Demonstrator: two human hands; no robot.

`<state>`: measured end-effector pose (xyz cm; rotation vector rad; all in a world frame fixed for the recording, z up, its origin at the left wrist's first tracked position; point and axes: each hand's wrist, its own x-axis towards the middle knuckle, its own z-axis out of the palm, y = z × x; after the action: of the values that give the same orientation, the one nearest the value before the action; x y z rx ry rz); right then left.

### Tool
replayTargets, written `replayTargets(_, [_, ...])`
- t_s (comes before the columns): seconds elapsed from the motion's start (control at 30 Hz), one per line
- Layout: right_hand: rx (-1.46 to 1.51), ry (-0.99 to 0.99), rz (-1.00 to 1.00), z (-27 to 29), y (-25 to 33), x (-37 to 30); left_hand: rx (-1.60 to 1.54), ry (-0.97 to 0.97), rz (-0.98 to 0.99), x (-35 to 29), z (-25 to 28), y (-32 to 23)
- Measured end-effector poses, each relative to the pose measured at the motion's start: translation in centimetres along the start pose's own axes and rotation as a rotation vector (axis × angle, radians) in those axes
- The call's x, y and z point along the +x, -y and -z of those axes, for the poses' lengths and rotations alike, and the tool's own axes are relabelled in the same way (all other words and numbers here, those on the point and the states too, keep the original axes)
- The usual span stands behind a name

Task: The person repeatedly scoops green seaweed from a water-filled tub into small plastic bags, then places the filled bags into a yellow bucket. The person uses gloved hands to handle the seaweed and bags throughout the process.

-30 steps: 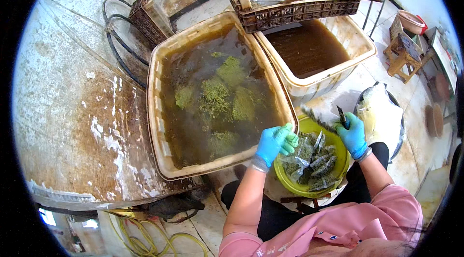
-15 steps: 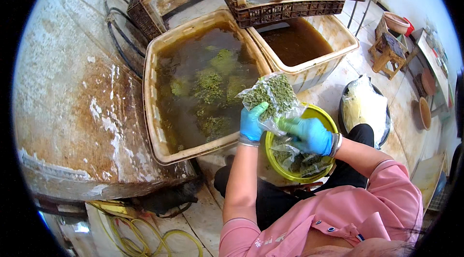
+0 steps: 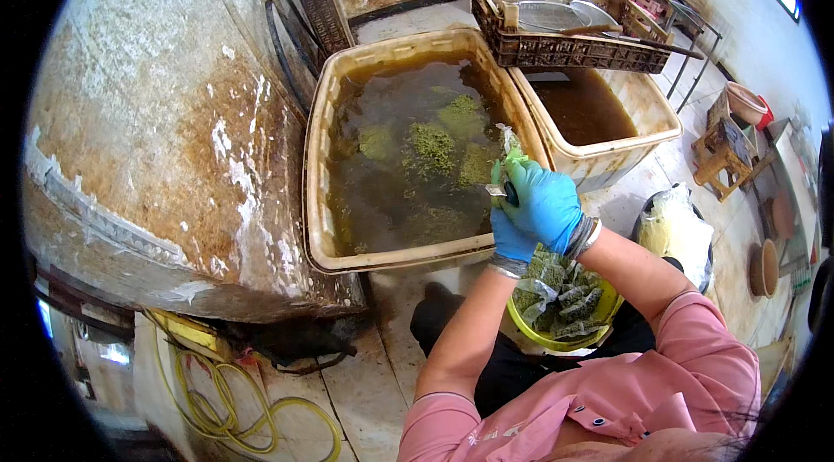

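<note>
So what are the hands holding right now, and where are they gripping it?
Both gloved hands, left hand and right hand, clasp a clear bag of green plant matter around its lower part.

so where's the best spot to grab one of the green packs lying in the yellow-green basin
Probably by a loose top corner or crinkled edge, coming from straight above. The packs lie piled flat and overlapping in the yellow-green basin, whose rim blocks the sides, so only their upper faces and edges are free. Both gloved hands, left and right, are above it, holding another pack.
</note>
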<state>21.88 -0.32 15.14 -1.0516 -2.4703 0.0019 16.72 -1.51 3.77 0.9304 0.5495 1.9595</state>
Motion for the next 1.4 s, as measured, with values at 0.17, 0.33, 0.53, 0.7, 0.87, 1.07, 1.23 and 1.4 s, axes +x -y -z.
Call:
replayTargets(0.17, [-0.018,0.042,0.070,0.3,-0.7,1.0,0.732,0.099,-0.343,0.2,-0.9,-3.3])
replayTargets(0.33, [0.855,-0.022,-0.232,3.3,-5.9,2.1,0.705,-0.154,-0.230,1.9,2.0,-5.3])
replayTargets(0.53, [1.228,0.185,-0.343,3.8,-6.1,2.7,-0.360,-0.006,0.530,1.7,5.5,-4.8])
replayTargets(0.7, [0.097,0.074,-0.033,2.7,-9.8,4.0,-0.249,-0.158,0.464,2.1,5.2,-5.4])
replayTargets(0.87, [-0.098,0.238,0.149,3.1,-6.5,3.5,0.115,-0.290,0.340,2.4,6.2,-5.5])
replayTargets(1.07, [-0.209,0.542,0.163,0.7,-2.3,5.9,0.447,-0.218,0.222,2.4,6.0,-5.4])
replayTargets(1.23, [-0.240,0.611,0.164,0.4,-1.9,7.1,0.495,-0.203,0.227,1.7,6.4,-6.7])
replayTargets(1.4, [-0.397,0.634,0.067,-0.8,-9.5,6.6,0.682,-0.169,0.283,1.1,8.2,-7.5])
